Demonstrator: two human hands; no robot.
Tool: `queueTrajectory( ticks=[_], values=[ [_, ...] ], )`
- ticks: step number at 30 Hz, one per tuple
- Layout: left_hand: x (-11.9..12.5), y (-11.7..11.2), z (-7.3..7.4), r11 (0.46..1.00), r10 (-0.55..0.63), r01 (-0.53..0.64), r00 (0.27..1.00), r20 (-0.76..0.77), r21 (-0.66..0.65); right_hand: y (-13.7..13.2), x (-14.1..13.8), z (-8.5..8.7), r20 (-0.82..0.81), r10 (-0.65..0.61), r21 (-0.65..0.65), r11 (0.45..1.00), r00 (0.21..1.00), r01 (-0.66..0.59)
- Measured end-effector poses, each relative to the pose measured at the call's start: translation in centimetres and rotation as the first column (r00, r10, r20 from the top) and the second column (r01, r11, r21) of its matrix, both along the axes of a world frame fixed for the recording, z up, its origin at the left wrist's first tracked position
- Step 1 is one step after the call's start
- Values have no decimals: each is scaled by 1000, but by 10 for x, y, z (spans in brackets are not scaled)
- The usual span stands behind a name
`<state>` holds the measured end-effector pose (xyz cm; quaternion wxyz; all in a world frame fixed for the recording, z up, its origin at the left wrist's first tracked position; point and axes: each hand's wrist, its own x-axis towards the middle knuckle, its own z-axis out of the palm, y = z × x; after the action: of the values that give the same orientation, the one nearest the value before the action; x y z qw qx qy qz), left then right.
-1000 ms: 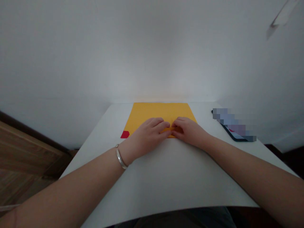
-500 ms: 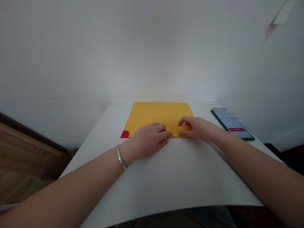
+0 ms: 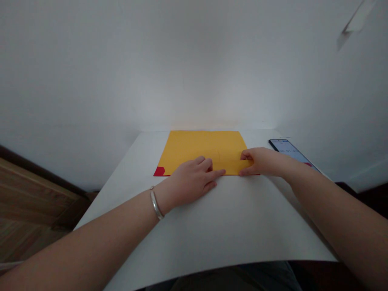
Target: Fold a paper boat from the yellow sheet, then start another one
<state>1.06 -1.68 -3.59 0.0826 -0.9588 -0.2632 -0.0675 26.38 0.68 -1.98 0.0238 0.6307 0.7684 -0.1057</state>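
A sheet of yellow paper (image 3: pixel 206 143) lies on the white table against the wall. Its red underside shows at the folded near-left corner (image 3: pixel 159 171) and along the near edge by my right hand. Across the near side runs a narrow yellow folded strip (image 3: pixel 228 165). My left hand (image 3: pixel 195 180) rests on the near edge with the index finger stretched along the strip and the other fingers bent. To the right, my right hand (image 3: pixel 259 161) has thumb and fingers closed around the right part of that strip. A silver bangle (image 3: pixel 156 205) circles my left wrist.
A phone (image 3: pixel 291 149) with its screen lit lies on the right of the white table (image 3: pixel 212 226), partly behind my right forearm. A wooden piece of furniture (image 3: pixel 33 194) stands at the left. The white wall (image 3: pixel 197 72) rises at the table's far edge.
My right hand has slid right along the folded strip, and its fingers have closed on it. My left index finger has shifted slightly right. More of the phone is covered by my forearm.
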Motion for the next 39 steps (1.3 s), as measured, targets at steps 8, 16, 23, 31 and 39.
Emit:
queueTrajectory(
  ticks=[8, 16, 23, 31, 39],
  values=[
    [0, 1, -3, 1000, -4, 4, 1000, -2, 14, -1, 7, 6, 61, -76, -39, 996, 995, 79],
    [0, 2, -3, 1000, -9, 10, 1000, -19, 19, -2, 15, 14, 60, -93, -195, 975, 994, 103],
    [-1, 2, -5, 1000, -8, 9, 1000, -25, 30, 4, 35, 7, -71, -179, -421, 897, 981, 133],
    [-2, 4, -8, 999, -19, 19, 1000, -24, 35, 9, 42, 7, -97, -107, -386, 920, 989, 62],
    [0, 0, 1, 999, -4, 4, 1000, -3, 33, -15, -17, 14, -93, 51, -10, 999, 994, -52]
  ],
)
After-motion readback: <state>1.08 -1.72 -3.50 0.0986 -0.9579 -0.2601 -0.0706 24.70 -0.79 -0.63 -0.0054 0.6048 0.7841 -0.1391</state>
